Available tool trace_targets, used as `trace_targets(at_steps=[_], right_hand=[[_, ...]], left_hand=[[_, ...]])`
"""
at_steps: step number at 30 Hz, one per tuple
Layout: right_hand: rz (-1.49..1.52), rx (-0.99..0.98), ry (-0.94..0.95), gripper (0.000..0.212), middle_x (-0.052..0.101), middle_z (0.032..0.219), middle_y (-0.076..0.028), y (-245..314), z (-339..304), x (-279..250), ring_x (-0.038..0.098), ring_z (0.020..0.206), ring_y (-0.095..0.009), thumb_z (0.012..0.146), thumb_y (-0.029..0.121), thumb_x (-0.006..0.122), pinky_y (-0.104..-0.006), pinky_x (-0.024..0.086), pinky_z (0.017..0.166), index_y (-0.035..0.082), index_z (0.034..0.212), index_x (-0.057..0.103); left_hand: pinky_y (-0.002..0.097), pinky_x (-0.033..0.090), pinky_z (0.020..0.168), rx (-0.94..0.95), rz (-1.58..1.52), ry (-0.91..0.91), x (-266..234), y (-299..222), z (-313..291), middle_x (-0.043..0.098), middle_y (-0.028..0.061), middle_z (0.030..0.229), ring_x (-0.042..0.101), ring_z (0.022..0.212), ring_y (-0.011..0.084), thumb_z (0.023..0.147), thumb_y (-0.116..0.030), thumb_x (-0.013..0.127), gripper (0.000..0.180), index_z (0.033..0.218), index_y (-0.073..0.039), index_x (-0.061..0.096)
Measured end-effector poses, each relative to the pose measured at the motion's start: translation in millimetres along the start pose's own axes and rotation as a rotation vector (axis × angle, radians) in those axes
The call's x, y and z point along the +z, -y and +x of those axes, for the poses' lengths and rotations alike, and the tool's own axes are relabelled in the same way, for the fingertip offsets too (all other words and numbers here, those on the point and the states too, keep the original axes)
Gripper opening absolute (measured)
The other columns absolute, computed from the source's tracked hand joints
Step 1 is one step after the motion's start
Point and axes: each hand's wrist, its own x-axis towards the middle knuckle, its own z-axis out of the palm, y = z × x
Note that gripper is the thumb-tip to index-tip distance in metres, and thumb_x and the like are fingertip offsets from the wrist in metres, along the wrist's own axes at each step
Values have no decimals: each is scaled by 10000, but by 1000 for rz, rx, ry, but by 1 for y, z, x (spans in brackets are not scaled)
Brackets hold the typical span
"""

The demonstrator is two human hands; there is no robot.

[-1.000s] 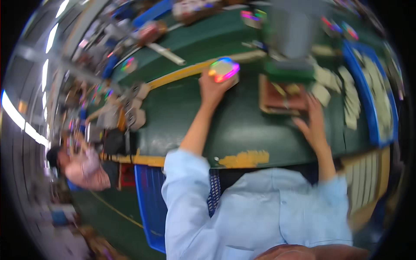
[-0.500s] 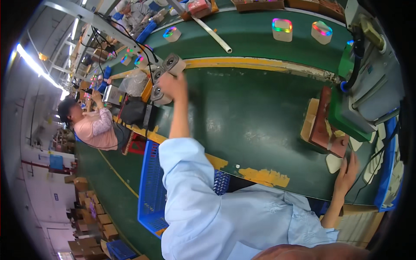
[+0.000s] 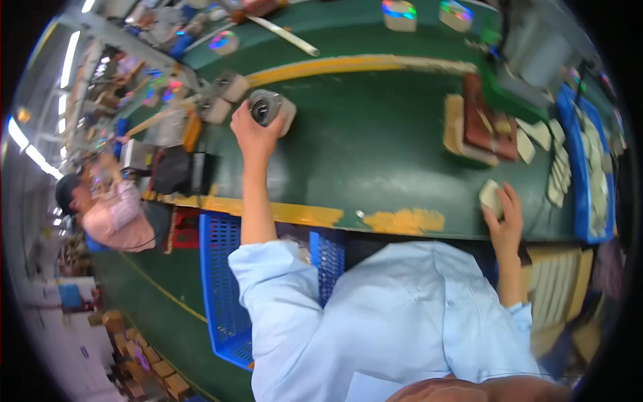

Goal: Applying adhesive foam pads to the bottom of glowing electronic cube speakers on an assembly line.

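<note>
In my left hand (image 3: 256,141) is a small squarish whitish-grey speaker housing (image 3: 287,112) with a dark round cone facing up; my fingers wrap its near side. Two similar speaker housings (image 3: 228,88) stand just beyond it, by the yellow-edged divider. My right hand (image 3: 507,220), at the right near the table's front edge, pinches a flat cream plate (image 3: 489,195) with rounded corners. More cream plates (image 3: 534,139) lie beyond that hand, some in a stacked row. A reddish-brown L-shaped fixture (image 3: 477,124) sits beneath the press.
The grey-and-green press (image 3: 536,60) stands at the far right, beside a blue tray (image 3: 577,144) of cream plates. Lit ring-topped units (image 3: 400,17) stand on the green belt behind the divider. A blue crate (image 3: 224,281) is at my left. Another person (image 3: 117,214) sits further left.
My left hand has drawn one speaker housing away from the other two, toward me. My right hand has picked up a cream plate and moved it left, away from the press. The view has shifted.
</note>
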Motion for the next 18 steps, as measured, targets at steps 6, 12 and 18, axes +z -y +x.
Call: trace_targets(at_steps=[6,12,18], right_hand=[[390,-276,146,513,614,1308,-175,96,24,-14,608,1158,-334,728,90,795,-387,489,977,11,1212,645],[386,-543,151,533,590,1306,-168,114,49,27,561,1188,-372,735,161,808,-452,478,977,27,1220,631],[130,-678,246,563,576,1332,-158,120,56,29,526,1239,-368,737,226,783,-517,408,1063,41,1241,615]], left_hand=[[427,423,1078,502,-530,547,-6,-166,-114,499,203,1379,497,1263,360,596,-318,928,1042,1450,-3,420],[394,455,1049,220,-852,699,13,-187,-173,529,185,1374,548,1252,308,590,-264,917,1127,1520,-32,324],[383,479,1031,46,-829,776,15,-181,-182,578,161,1347,584,1237,289,586,-214,888,1054,1486,-52,365]])
